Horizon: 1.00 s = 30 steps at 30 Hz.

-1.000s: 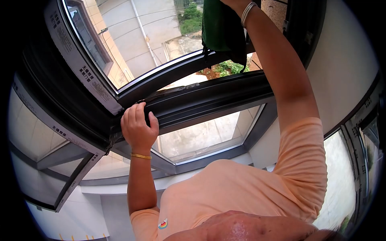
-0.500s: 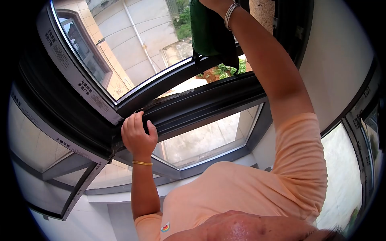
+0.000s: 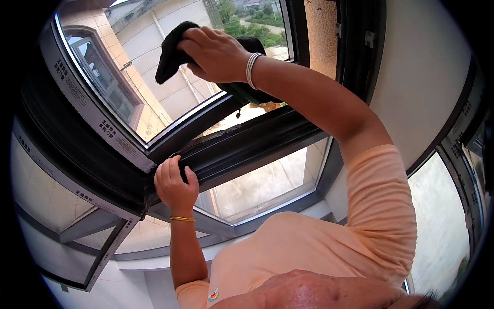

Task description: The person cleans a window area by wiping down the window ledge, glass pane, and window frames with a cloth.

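Note:
My right hand (image 3: 218, 55), with silver bangles at its wrist, holds a dark green, nearly black cloth (image 3: 172, 51) in front of the upper window pane (image 3: 146, 67). Part of the cloth sticks out beyond the fingers, and the rest hangs behind the hand and wrist. Lower down on the left, my left hand (image 3: 176, 185) has its fingers hooked over the black window frame (image 3: 226, 154), near the corner of the sash, with its thumb on the near side. A gold bracelet circles that wrist.
A lower pane (image 3: 257, 190) lies below the frame. Printed white tape (image 3: 98, 116) runs along the frame on the left. On the right are a pale wall (image 3: 417, 77) and another window (image 3: 437, 206). Outside, a tiled building (image 3: 139, 98) and greenery show through the glass.
My right hand has swung left and down with the cloth, from the top edge to across the pane. My left hand stays on the frame. The view has shifted slightly.

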Each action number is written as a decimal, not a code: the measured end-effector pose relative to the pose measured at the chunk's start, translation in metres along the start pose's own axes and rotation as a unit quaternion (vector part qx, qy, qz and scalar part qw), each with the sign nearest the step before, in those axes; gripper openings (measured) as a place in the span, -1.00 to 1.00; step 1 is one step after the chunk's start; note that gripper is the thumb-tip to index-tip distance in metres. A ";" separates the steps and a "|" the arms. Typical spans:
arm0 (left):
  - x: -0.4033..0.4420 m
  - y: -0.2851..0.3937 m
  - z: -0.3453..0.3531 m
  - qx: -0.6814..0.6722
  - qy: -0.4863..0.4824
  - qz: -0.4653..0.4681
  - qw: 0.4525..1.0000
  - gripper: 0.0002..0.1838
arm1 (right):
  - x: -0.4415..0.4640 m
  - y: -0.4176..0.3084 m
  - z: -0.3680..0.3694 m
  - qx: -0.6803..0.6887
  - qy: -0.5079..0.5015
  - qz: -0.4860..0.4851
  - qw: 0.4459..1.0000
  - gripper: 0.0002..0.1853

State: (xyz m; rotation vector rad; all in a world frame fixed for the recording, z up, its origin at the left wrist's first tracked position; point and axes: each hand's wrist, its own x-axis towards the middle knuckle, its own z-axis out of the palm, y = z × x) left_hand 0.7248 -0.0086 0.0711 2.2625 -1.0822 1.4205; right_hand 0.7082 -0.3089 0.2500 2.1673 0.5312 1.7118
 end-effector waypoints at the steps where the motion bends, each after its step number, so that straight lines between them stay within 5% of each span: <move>1: 0.000 0.000 -0.001 -0.001 -0.007 -0.002 1.000 -0.63 | 0.002 -0.004 0.002 -0.004 0.009 -0.069 0.998 -0.50; 3: 0.000 0.000 -0.001 -0.001 -0.004 0.002 1.000 -0.62 | 0.013 0.012 -0.001 -0.017 -0.006 -0.025 1.000 -0.50; 6: -0.001 0.001 -0.001 0.002 -0.005 -0.003 1.000 -0.62 | 0.042 0.069 -0.013 -0.039 0.068 0.193 0.978 -0.52; 7: -0.001 0.001 -0.001 0.004 -0.005 -0.003 1.000 -0.62 | 0.045 0.099 -0.004 0.023 0.063 0.335 0.940 -0.65; 8: -0.001 0.002 -0.002 -0.003 -0.008 -0.009 1.000 -0.63 | 0.037 0.108 -0.019 -0.111 0.246 0.285 0.920 -0.62; 11: 0.001 0.003 -0.002 -0.008 -0.006 -0.021 1.000 -0.65 | 0.037 0.125 -0.020 -0.119 0.229 0.467 0.846 -0.54; 14: 0.001 0.002 -0.001 0.001 -0.004 -0.010 1.000 -0.65 | 0.090 0.079 0.009 -0.098 0.275 0.318 0.902 -0.35; 15: 0.001 0.002 0.000 0.003 0.004 -0.003 1.000 -0.64 | 0.110 0.036 -0.004 0.021 0.084 0.342 0.936 -0.51; 16: 0.001 0.001 0.001 0.005 0.004 0.002 1.000 -0.64 | 0.120 -0.011 0.010 -0.031 0.194 0.230 0.953 -0.51; 18: -0.001 0.001 0.001 0.004 0.010 0.002 1.000 -0.65 | 0.129 -0.082 0.037 0.077 0.168 0.017 0.983 -0.55; 19: -0.001 0.002 -0.001 0.007 0.012 0.005 1.000 -0.65 | 0.131 -0.110 0.062 0.022 0.190 -0.049 0.980 -0.57; 20: 0.000 0.002 -0.003 -0.007 -0.007 -0.009 1.000 -0.65 | 0.124 -0.123 0.054 -0.084 0.195 -0.010 0.977 -0.56; 23: 0.001 0.000 -0.007 -0.026 -0.026 -0.022 0.999 -0.65 | 0.128 -0.091 0.044 -0.050 0.151 0.014 0.987 -0.48; 27: -0.002 0.001 -0.003 -0.031 -0.008 -0.011 0.999 -0.64 | 0.127 -0.011 0.024 -0.080 0.163 0.207 0.962 -0.31; 30: -0.001 0.003 0.000 -0.018 -0.004 -0.011 1.000 -0.62 | 0.105 0.028 0.026 -0.087 0.206 0.265 0.938 -0.30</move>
